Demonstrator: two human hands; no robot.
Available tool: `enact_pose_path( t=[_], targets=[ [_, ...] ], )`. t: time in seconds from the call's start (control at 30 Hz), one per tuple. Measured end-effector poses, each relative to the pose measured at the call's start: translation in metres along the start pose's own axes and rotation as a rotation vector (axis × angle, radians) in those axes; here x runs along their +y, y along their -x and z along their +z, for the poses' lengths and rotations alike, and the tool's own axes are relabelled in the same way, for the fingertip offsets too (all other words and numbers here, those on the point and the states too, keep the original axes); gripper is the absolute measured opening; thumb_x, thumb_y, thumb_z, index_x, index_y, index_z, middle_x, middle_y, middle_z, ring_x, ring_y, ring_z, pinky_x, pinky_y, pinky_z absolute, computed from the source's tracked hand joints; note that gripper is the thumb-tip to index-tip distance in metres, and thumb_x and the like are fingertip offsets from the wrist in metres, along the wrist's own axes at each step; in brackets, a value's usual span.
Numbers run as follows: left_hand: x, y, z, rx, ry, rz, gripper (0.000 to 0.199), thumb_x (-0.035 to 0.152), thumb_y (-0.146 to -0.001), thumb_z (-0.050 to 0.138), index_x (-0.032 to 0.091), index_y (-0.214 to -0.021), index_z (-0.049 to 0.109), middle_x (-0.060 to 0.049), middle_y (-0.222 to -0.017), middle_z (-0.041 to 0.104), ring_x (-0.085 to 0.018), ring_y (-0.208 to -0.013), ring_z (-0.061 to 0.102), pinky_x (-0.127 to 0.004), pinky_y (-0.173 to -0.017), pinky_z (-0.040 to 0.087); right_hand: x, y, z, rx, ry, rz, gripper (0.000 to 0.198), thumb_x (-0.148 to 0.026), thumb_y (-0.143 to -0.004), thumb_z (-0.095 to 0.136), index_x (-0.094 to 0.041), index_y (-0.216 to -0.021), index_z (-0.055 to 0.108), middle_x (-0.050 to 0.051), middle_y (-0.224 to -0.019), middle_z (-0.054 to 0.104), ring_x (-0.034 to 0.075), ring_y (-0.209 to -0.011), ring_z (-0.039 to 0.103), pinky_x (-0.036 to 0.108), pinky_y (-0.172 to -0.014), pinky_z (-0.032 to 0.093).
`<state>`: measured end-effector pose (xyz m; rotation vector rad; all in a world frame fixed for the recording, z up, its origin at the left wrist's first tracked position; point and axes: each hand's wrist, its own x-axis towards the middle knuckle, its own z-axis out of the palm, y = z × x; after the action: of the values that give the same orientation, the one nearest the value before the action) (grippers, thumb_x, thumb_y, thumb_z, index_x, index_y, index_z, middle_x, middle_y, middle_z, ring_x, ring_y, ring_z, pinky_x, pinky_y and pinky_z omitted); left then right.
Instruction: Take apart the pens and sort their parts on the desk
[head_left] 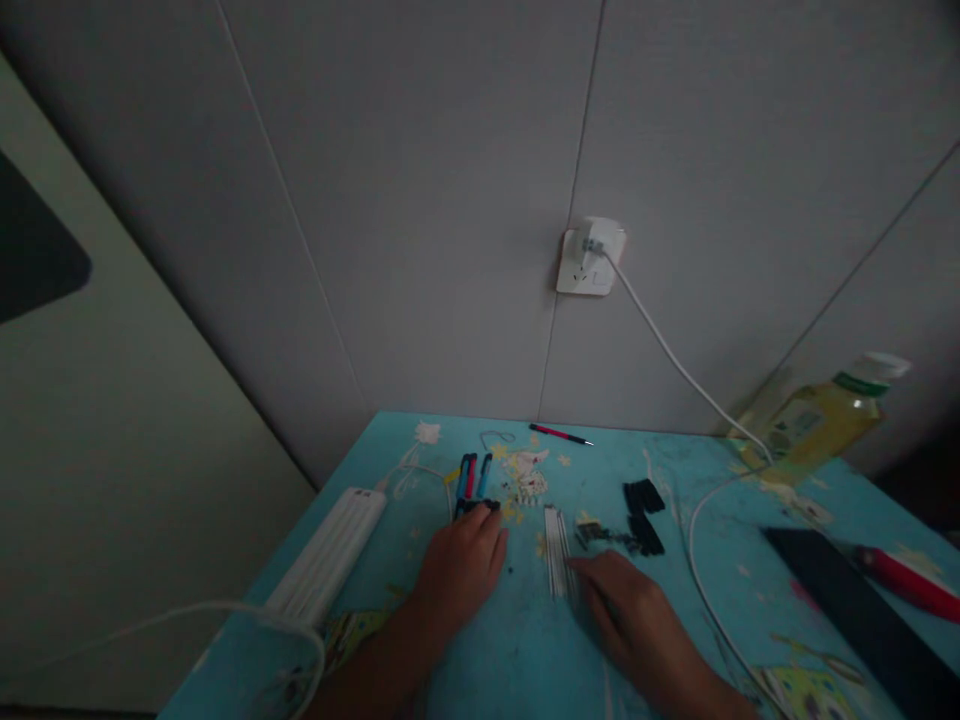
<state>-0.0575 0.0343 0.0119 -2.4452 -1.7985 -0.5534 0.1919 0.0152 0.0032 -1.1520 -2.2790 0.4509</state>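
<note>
My left hand (466,556) rests on the table, fingers stretched forward and slightly apart. Its fingertips reach small black pieces (491,505) at the lower end of a group of blue, red and black pen barrels (471,475). To the right lies a row of thin, whitish pen refills (553,550), side by side and pointing away from me. My right hand (634,608) is closed at the row's right edge, its thumb and index finger together on a refill, which is blurred there. Beyond that hand are small metallic parts (596,533) and black pieces (643,497).
A red-and-black pen (559,434) lies near the wall. A white power strip (330,555) is at the left. On the right are a white cable (694,550), a bottle of yellow liquid (821,425), a dark flat strip (862,610) and a red-handled object (904,580).
</note>
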Motion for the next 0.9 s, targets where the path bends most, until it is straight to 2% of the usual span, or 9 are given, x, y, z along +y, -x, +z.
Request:
enact_pose_path(
  t=[0.07,0.17,0.37,0.63,0.8,0.9],
  targets=[
    [0.000,-0.001,0.000,-0.029,-0.046,-0.038,0.028,0.023,-0.100,0.042,0.018,-0.111,0.067,-0.008,-0.098,0.069,-0.021,-0.082,0.067,-0.031,-0.070,0.049,0.001,-0.001,-0.003,-0.018,-0.013,-0.002,0.032,-0.017,-0.097,0.043,-0.022,-0.120,0.064,0.008,-0.095,0.068,0.021,-0.086,0.066,0.034,-0.081,0.053],
    [0.003,0.002,0.001,-0.081,-0.061,-0.004,0.029,0.023,-0.100,0.042,0.017,-0.110,0.069,-0.009,-0.094,0.070,-0.022,-0.081,0.068,-0.032,-0.071,0.050,0.002,-0.001,-0.008,-0.034,-0.010,0.007,0.032,-0.016,-0.097,0.044,-0.022,-0.121,0.065,0.007,-0.095,0.068,0.021,-0.088,0.065,0.034,-0.082,0.052],
    [0.015,0.009,-0.002,-0.154,-0.061,0.027,0.026,0.022,-0.098,0.046,0.018,-0.088,0.069,-0.006,-0.084,0.068,-0.023,-0.075,0.067,-0.034,-0.067,0.048,-0.010,0.002,-0.009,-0.105,0.023,-0.017,0.033,-0.013,-0.094,0.048,-0.023,-0.120,0.065,0.006,-0.091,0.069,0.021,-0.087,0.064,0.034,-0.081,0.051],
    [0.021,0.011,-0.006,-0.198,-0.023,-0.009,0.018,0.030,-0.093,0.054,0.018,-0.088,0.066,-0.007,-0.086,0.066,-0.025,-0.076,0.066,-0.034,-0.065,0.046,-0.015,0.002,-0.007,-0.118,0.024,-0.058,0.030,-0.012,-0.094,0.049,-0.021,-0.116,0.067,0.006,-0.088,0.068,0.020,-0.085,0.064,0.032,-0.080,0.051],
    [0.022,0.014,-0.003,-0.199,0.078,0.011,0.014,0.025,-0.092,0.055,0.019,-0.085,0.064,-0.004,-0.083,0.065,-0.021,-0.073,0.065,-0.030,-0.064,0.044,-0.016,0.001,-0.008,-0.138,0.031,-0.046,0.032,-0.011,-0.094,0.049,-0.022,-0.119,0.065,0.006,-0.087,0.068,0.021,-0.085,0.064,0.033,-0.080,0.052],
    [0.024,0.016,-0.004,-0.209,0.201,0.038,0.016,0.026,-0.095,0.053,0.019,-0.084,0.063,-0.003,-0.083,0.064,-0.019,-0.073,0.064,-0.029,-0.066,0.044,-0.017,0.001,-0.008,-0.070,-0.016,-0.014,0.028,-0.019,-0.097,0.048,-0.023,-0.120,0.065,0.006,-0.092,0.070,0.021,-0.086,0.065,0.033,-0.081,0.052]
  ],
)
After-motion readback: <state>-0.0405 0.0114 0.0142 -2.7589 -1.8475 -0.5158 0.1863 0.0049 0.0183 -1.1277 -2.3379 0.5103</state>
